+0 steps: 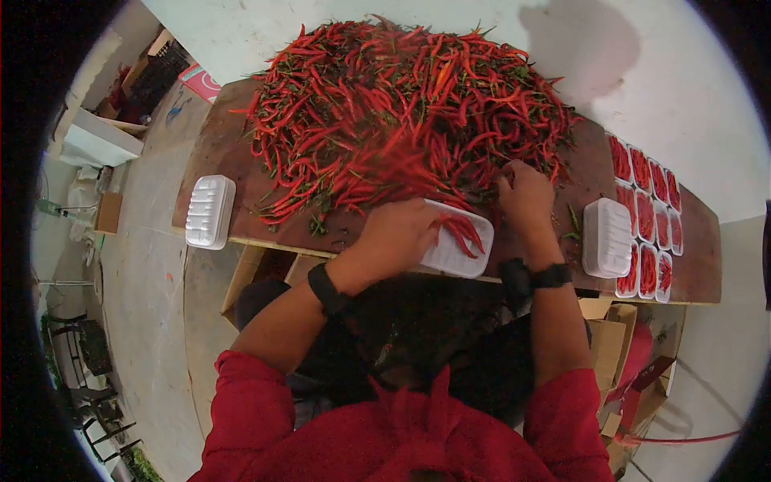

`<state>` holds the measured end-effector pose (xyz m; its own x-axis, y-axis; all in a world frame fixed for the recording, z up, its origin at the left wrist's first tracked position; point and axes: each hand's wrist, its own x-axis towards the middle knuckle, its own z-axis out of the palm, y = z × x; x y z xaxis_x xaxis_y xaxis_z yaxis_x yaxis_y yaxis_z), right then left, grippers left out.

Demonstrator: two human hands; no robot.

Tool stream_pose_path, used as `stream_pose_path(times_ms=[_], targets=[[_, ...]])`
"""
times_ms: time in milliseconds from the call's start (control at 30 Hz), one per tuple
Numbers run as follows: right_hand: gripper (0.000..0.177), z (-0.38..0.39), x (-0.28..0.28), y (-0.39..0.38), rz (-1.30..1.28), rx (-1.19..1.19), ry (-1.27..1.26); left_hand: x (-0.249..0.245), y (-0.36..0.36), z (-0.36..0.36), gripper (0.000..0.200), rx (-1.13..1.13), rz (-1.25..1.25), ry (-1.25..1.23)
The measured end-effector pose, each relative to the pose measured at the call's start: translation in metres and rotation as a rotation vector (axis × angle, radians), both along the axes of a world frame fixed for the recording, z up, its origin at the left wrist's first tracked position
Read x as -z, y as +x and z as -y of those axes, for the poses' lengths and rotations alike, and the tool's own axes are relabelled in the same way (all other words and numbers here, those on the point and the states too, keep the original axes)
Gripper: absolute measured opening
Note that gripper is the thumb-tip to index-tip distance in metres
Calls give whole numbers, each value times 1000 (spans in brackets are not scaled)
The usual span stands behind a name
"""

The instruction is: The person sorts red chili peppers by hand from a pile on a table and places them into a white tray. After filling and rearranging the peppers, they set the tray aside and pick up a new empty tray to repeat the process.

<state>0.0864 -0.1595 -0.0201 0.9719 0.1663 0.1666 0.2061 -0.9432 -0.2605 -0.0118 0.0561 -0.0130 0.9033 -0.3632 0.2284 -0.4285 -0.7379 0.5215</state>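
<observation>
A white foam tray [455, 259] lies in front of me at the table's near edge, with a few red chili peppers [463, 233] in it. My left hand [397, 239] is over the tray's left side, its fingers closed around the ends of those peppers. To the right of the tray, my right hand [528, 195] reaches the lower edge of a large heap of red chilies [401, 104] with green stems. Its fingers are curled together, and what lies between them is hidden. Part of the heap behind the tray is blurred.
Stacked white trays [210, 212] stand at the table's left end, and another stack [606, 238] is right of my right hand. Several filled trays [645, 217] sit in rows farther right. Cardboard boxes [614, 337] are below the table. A wall rises behind the heap.
</observation>
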Motion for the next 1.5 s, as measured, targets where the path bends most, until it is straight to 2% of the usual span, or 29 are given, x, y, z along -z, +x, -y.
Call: stream_pose_path(times_ms=[33, 67, 133, 167, 233, 267, 333, 367, 433, 600, 667, 733, 767, 833, 867, 933, 1067, 1133, 1167, 1233, 1300, 1367, 1400, 1467, 1500], targets=[[26, 3, -2, -1, 95, -4, 100, -3, -1, 0, 29, 1, -107, 49], [26, 7, -5, -1, 100, -4, 97, -5, -2, 1, 29, 2, -103, 46], [23, 10, -24, -4, -91, 59, 528, -9, -4, 3, 31, -3, -73, -61], [23, 11, -33, -9, -84, 61, 524, -10, -5, 5, 31, 0, -67, -65], [19, 9, -52, -31, -434, 95, 1106, -14, -8, 10, 25, -29, -52, -296], [19, 11, -49, -41, -427, 98, 1104, -19, -11, 14, 25, -23, -48, -299], [15, 11, -44, -61, -330, -226, 1002, -34, -18, 21, 30, -100, -284, -515], [15, 9, -44, -73, -320, -224, 999, -40, -21, 24, 30, -92, -278, -517], [14, -3, -57, -98, -768, 67, 1574, -48, -30, 29, 33, -43, -206, -508], [13, 7, -53, -131, -769, 21, 1612, -49, -50, 42, 37, 104, -211, -519], [26, 14, -43, -142, -692, 7, 1534, -45, -59, 50, 38, 141, -235, -546], [26, 14, -37, -154, -624, 52, 1558, -41, -69, 58, 38, 187, -375, -665], [25, 13, -34, -159, -567, 99, 1579, -37, -71, 62, 38, 197, -370, -661], [25, 14, -25, -166, -499, 144, 1565, -34, -76, 69, 33, 160, -543, -780], [25, 14, -22, -169, -445, 188, 1547, -33, -78, 71, 33, 169, -539, -776], [26, 9, -19, -176, -360, 234, 1578, -38, -83, 74, 28, 112, -698, -740], [29, 4, -10, -180, -190, 271, 1708, -31, -94, 83, 23, 137, -523, -717], [29, 1, -8, -182, -131, 295, 1709, -24, -97, 87, 22, 231, -346, -821], [30, 0, -6, -184, -77, 324, 1708, -20, -97, 88, 22, 243, -350, -820], [30, -2, -1, -188, -41, 346, 1667, -21, -100, 87, 22, 191, -224, -689], [30, 3, -7, -195, 2, 380, 1630, -25, -103, 88, 22, 191, -315, -758], [30, 10, -33, -204, -96, 447, 1540, -39, -102, 86, 17, 159, -546, -882], [30, 24, -32, -204, -80, 466, 1544, -47, -102, 83, 17, 178, -558, -874], [20, 75, -30, -205, 183, 345, 910, -58, -99, 75, 14, 236, -655, -1005], [19, 97, -46, -214, 245, 377, 644, -60, -98, 72, 14, 238, -667, -1022]])
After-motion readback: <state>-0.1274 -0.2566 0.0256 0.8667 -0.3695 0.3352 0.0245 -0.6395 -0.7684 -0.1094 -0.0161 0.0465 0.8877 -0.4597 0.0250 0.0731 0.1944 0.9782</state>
